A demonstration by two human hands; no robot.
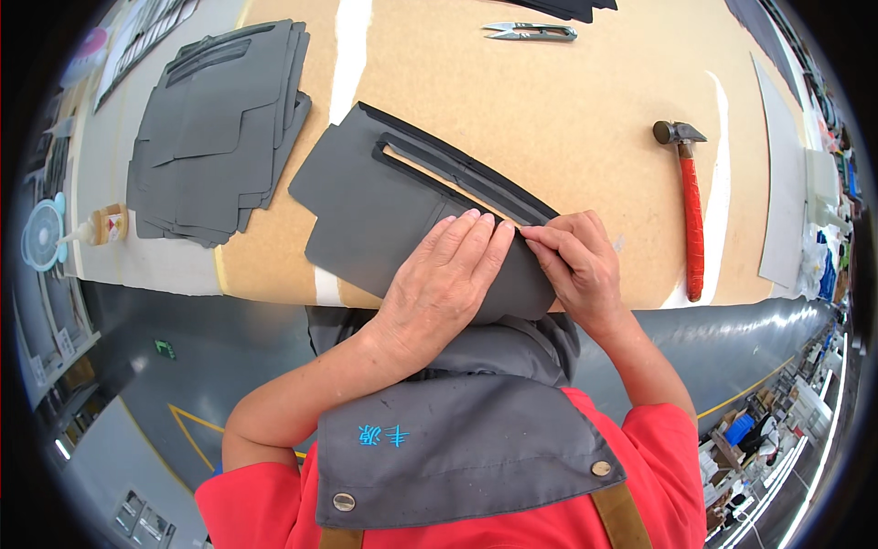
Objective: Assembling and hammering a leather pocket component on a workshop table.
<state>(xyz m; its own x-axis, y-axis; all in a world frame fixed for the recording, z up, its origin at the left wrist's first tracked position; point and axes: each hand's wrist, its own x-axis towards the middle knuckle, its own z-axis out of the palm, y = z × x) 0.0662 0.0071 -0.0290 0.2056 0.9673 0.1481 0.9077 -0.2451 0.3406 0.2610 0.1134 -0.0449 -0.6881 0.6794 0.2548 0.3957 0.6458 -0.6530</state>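
A dark grey cut panel, thin like leather or fabric, lies slantwise at the table's front edge. A long slot with black edging runs through it near its far side, and tan table surface shows through. My left hand rests flat on the panel, fingers stretched out together and tips beside the slot's near edge. At the slot's right end my right hand pinches the black edging between thumb and fingertips. The panel's near right part hangs past the table edge toward my apron.
Left of the panel lies a stack of similar grey panels, beside a small glue bottle. Thread snips lie at the far side. A red-handled hammer is to the right, near a pale sheet. The table is tan.
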